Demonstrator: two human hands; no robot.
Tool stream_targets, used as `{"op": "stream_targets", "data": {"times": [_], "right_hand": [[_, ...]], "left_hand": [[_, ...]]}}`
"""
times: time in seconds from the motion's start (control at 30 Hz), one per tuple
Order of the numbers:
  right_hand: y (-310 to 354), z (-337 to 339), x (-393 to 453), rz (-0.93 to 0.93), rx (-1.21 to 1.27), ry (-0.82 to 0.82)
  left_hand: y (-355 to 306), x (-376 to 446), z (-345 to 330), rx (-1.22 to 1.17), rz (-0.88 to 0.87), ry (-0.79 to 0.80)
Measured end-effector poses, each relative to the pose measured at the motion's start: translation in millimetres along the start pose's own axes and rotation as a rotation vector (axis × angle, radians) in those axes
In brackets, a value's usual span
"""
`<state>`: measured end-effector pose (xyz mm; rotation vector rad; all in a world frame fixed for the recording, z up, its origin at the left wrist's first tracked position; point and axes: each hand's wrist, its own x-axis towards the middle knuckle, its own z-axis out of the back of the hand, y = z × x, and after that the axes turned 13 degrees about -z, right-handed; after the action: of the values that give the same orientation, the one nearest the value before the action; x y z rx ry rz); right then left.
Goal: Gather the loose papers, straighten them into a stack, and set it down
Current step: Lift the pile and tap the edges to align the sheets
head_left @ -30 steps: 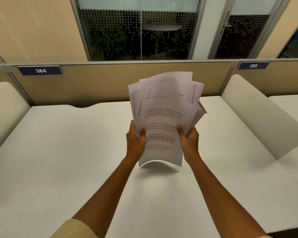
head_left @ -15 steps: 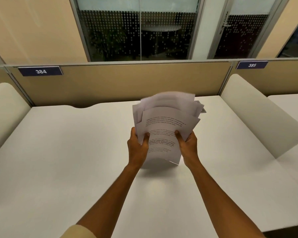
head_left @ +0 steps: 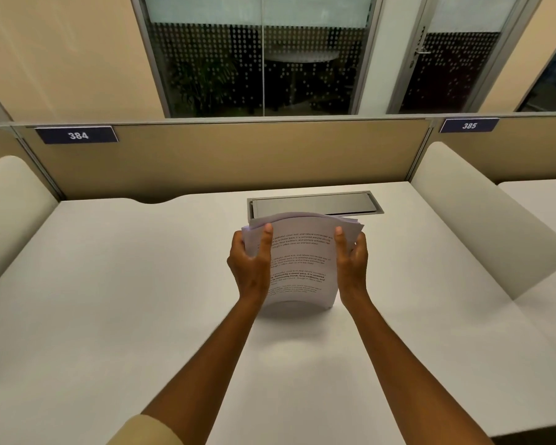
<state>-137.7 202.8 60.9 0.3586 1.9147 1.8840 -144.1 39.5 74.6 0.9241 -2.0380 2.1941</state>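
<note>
A stack of printed white papers (head_left: 302, 261) stands on its bottom edge on the white desk (head_left: 109, 300), bowed toward me. My left hand (head_left: 249, 264) grips its left edge with the thumb across the front sheet. My right hand (head_left: 350, 261) grips the right edge the same way. The sheets' top edges lie close together, with a few corners still sticking out at the upper right.
A grey metal cable hatch (head_left: 315, 205) is set into the desk just behind the papers. Tan partition panels (head_left: 225, 159) with number plates 384 (head_left: 77, 135) and 385 (head_left: 469, 125) close the back; rounded cream dividers (head_left: 482, 220) flank the desk.
The fanned-out sheets have dropped lower and come together into one stack with its bottom edge on the desk. Both hands slid up along the side edges.
</note>
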Motion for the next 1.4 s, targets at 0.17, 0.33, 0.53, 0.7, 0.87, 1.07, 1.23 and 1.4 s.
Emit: {"op": "stream_targets", "data": {"times": [0.17, 0.33, 0.53, 0.7, 0.87, 1.07, 1.23, 1.4], "right_hand": [[18, -9, -2, -0.031, 0.008, -0.141], [26, -12, -2, -0.111, 0.011, -0.223], [31, -13, 0, -0.099, -0.009, -0.24], [34, -13, 1, -0.071, -0.033, -0.247], [35, -13, 4, -0.059, -0.077, -0.244], [34, -10, 4, -0.024, -0.078, -0.168], [3, -1, 1, 0.056, -0.134, -0.022], [-24, 4, 2, 0.035, -0.207, 0.042]], "left_hand": [[-14, 11, -11, 0.046, 0.117, -0.1], [-18, 18, -17, 0.085, 0.185, -0.128], [-20, 20, -16, 0.092, 0.182, -0.131], [-16, 21, -16, 0.09, 0.182, -0.127], [-14, 27, -19, 0.073, 0.222, -0.126], [-2, 22, -8, -0.082, 0.118, 0.057], [29, 5, 4, 0.023, 0.06, 0.164], [51, -6, 6, 0.013, 0.167, 0.185]]}}
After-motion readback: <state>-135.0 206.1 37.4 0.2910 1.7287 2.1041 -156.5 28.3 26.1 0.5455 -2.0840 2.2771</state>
